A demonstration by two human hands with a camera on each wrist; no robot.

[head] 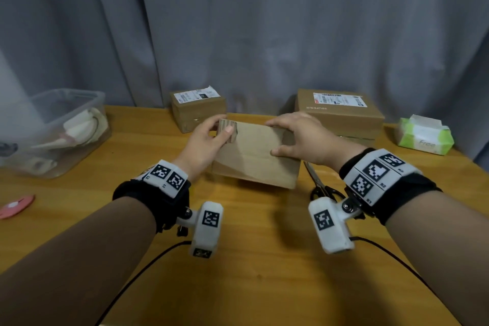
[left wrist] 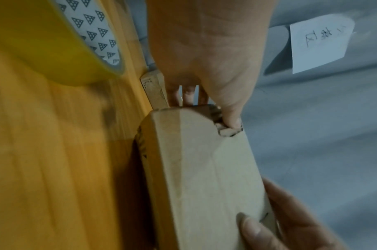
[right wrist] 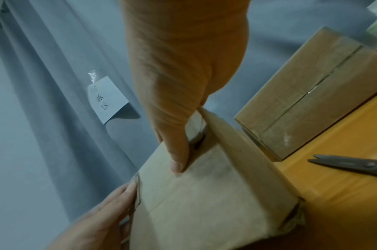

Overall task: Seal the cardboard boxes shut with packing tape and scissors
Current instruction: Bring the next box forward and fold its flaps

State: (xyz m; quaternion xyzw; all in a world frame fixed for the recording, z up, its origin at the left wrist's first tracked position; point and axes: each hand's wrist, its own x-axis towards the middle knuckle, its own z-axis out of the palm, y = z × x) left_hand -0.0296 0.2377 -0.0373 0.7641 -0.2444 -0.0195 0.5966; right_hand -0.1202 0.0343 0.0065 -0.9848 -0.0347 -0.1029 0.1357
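Observation:
A plain brown cardboard box (head: pixel 254 156) is held tilted over the middle of the wooden table (head: pixel 251 259), with a shadow beneath it. My left hand (head: pixel 211 137) grips its left end, thumb on the top face and fingers behind. My right hand (head: pixel 299 135) grips its right end, thumb on the near face. The wrist views show the same box (left wrist: pixel 194 169) (right wrist: pixel 204 194) between both hands. Scissors (head: pixel 317 182) (right wrist: pixel 350 165) lie shut on the table just right of the box. A yellow tape roll (left wrist: pixel 44 42) sits near my left wrist, seen only in the left wrist view.
Two labelled cardboard boxes stand at the back: a small one (head: pixel 198 107) and a larger one (head: pixel 341 114) (right wrist: pixel 311 93). A clear plastic tub (head: pixel 60 130) is at the left, a green tissue pack (head: pixel 423 135) at the right, and a pink item (head: pixel 16 205) at the left edge. Grey curtain behind.

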